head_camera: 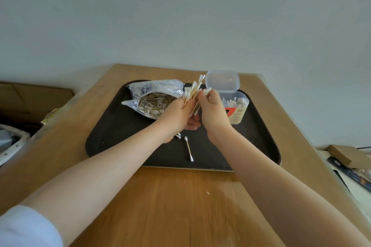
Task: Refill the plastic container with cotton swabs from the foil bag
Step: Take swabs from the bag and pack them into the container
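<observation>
An open silver foil bag (155, 94) lies on the back left of a dark tray (120, 126), with many wooden-stick cotton swabs inside. The clear plastic container (237, 106) stands at the tray's back right, lid (222, 80) flipped up, swabs standing in it. Above the tray's middle, my left hand (177, 114) grips a fanned bundle of cotton swabs (193, 90). My right hand (212, 110) pinches some swabs of that bundle from the right, just left of the container. One loose swab (188, 149) lies on the tray; a few more peek out under my left wrist.
The tray rests on a wooden table (170, 196) against a pale wall. A cardboard box (36, 96) and clutter sit off the left edge. A small brown box (347, 155) and papers lie to the right.
</observation>
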`<state>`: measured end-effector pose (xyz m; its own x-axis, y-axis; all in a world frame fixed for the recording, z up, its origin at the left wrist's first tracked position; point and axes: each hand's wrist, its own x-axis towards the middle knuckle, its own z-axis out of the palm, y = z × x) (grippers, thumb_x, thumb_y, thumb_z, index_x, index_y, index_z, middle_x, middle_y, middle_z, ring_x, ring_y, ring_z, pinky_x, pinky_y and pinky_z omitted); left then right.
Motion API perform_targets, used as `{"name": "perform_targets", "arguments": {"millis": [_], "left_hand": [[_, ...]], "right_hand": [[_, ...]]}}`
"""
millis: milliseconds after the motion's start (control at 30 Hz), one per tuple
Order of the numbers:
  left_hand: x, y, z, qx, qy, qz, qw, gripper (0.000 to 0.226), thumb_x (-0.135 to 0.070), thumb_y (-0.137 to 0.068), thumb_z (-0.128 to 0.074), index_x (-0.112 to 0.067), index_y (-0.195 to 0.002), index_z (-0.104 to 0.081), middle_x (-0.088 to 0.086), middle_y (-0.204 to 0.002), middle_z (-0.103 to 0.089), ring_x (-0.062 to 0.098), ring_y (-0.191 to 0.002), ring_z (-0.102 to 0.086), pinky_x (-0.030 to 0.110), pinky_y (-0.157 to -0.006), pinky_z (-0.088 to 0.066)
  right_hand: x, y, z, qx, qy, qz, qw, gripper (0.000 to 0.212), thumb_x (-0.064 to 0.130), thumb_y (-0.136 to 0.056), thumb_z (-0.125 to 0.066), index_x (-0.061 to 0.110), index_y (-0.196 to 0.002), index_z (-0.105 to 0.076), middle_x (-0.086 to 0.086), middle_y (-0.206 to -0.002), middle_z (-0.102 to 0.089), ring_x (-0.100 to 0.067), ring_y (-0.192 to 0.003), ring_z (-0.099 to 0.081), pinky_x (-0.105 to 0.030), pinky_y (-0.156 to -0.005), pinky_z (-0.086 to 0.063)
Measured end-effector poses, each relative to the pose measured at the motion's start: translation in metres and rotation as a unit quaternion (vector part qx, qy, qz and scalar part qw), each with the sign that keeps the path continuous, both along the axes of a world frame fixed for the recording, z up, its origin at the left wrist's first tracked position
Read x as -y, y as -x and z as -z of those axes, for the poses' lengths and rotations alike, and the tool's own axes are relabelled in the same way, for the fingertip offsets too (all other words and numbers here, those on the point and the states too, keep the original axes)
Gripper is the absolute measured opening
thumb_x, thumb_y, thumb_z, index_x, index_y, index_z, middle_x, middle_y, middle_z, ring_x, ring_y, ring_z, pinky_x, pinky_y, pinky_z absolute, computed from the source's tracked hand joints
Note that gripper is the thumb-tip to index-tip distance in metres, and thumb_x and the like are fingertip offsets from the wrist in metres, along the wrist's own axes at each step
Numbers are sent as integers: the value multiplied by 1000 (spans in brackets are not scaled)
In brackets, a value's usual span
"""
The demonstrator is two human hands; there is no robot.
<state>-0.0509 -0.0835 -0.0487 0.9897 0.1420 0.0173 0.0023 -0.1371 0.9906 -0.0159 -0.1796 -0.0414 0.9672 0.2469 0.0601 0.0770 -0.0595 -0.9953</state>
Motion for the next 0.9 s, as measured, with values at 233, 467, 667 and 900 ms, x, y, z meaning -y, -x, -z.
{"name": "perform_targets", "arguments": {"millis": [233, 467, 667, 900], "left_hand": [[-8, 13, -6, -56, 88, 146, 984, 18, -21, -101, -32, -15, -91, -46, -1, -63, -38, 8, -49, -34, 20, -50, -29], [-3, 19, -8, -100, 19, 177, 979, 16, -24, -99, -42, -15, -86, -46, 0, -66, -45, 11, -51, -39, 21, -53, -36], [-4, 19, -5, -88, 34, 154, 984, 19, -18, -97, -43, -11, -80, -49, 0, -57, -48, 11, -54, -41, 21, -51, -32], [-12, 5, -7, 75, 39, 37, 996, 39, -44, -93, -42, -27, -62, -57, -7, -64, -50, 20, -75, -45, 42, -85, -37]], "right_hand": [[15, -2, -6, 42, -73, -157, 984, 31, 8, -101, -30, 19, -126, -44, -5, -105, -63, -17, -92, -63, -29, -77, -52], [12, -3, -23, 110, -18, -116, 987, 31, 20, -100, -35, 7, -91, -62, -8, -88, -68, -17, -83, -63, -32, -85, -50], [12, 0, -22, 169, 230, -177, 942, 31, 21, -98, -38, 12, -103, -67, -4, -105, -66, -2, -78, -62, -34, -81, -50], [6, 7, -3, -143, -238, -98, 956, 54, 45, -99, -26, 12, -140, -35, -8, -142, -44, -21, -131, -42, -38, -113, -29]]}}
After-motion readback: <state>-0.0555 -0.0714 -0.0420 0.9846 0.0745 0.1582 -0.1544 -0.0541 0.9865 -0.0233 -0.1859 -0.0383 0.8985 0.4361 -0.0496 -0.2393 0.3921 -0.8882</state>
